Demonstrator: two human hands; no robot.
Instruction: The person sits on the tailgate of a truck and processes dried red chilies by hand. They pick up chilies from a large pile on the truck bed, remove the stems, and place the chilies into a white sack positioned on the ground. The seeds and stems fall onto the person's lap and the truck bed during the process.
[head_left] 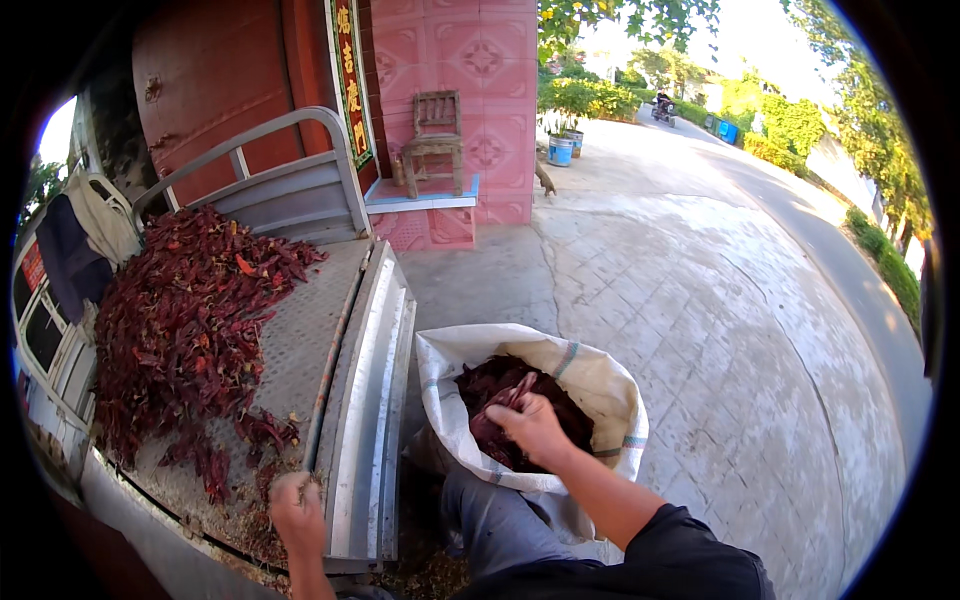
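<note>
I see my right hand (537,432) pinching dried red peppers (518,387) in the white sack's (618,400) mouth. My left hand (298,512) curls near the truck bed (310,345); I can't tell if it's holding any.

Wall strip (350,85), just left of chair (436,135): column of yellow characters on dark ground. Red patch (33,266), far left, lower than chair: marks too small to read.

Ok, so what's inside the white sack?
Dried red chilies lie in the white sack, and the right hand holds some. The hand hides part of the pile; whatever lies beneath its top layer is covered.
</note>
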